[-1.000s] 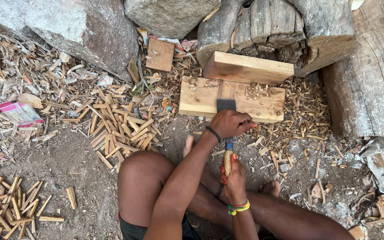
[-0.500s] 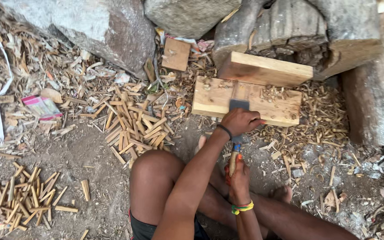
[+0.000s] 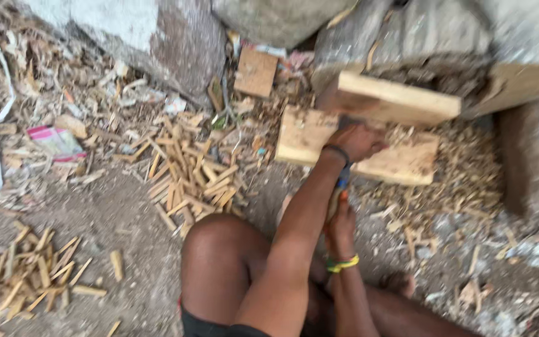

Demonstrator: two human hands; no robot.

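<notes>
The left hand (image 3: pixel 355 141) lies on the flat wooden board (image 3: pixel 400 163), fingers curled over something hidden; I cannot tell if they grip it. The board rests on the ground, and a second thicker plank (image 3: pixel 394 100) lies just behind it against the logs. The right hand (image 3: pixel 340 219) is closed around the tool handle (image 3: pixel 338 193), which points up toward the left hand. A pile of split sticks (image 3: pixel 191 178) lies left of the board.
</notes>
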